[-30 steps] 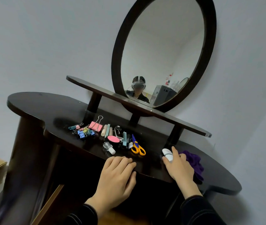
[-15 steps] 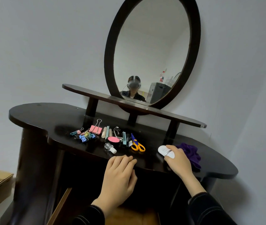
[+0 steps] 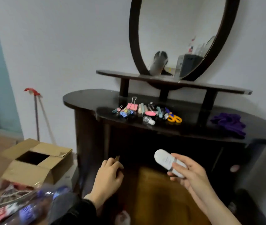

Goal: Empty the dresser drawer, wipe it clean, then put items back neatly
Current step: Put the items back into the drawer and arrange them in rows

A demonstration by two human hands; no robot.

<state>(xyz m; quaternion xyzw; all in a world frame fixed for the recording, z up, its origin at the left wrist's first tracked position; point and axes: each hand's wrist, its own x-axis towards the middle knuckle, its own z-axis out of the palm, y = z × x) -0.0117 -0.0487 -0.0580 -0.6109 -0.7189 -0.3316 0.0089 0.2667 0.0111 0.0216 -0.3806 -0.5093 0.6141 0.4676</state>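
Drawer (image 3: 160, 192), brown wooden floor, stands open from the front of the dark dresser, low in the frame between the two hands. We see nothing lying on the visible part of its floor; the picture is motion-blurred here.

Left hand (image 3: 108, 177): fingers curled over the pale wooden edge at the drawer's left side, gripping it.

Right hand (image 3: 192, 177): held above the open drawer, fingers and thumb closed around a white oval plastic case with a silver band (image 3: 166, 161). The case's rounded end points up and left, clear of the table.

Dark glossy table (image 3: 83, 98) above the drawer carries a row of small items near its front edge:
- a heap of coloured binder clips (image 3: 124, 111) at the left end
- a small clear bottle with a white cap (image 3: 148, 120), lying on its side
- yellow-handled scissors (image 3: 174, 118) at the right end
- a crumpled purple cloth (image 3: 229, 123), well apart to the right

Behind them a narrow dark shelf (image 3: 218, 88) on posts bears a dark-framed oval mirror (image 3: 133, 46).

On the floor to the left of the dresser sits an open brown cardboard box (image 3: 36, 166). Two long handles (image 3: 37, 117) lean against the wall behind it.
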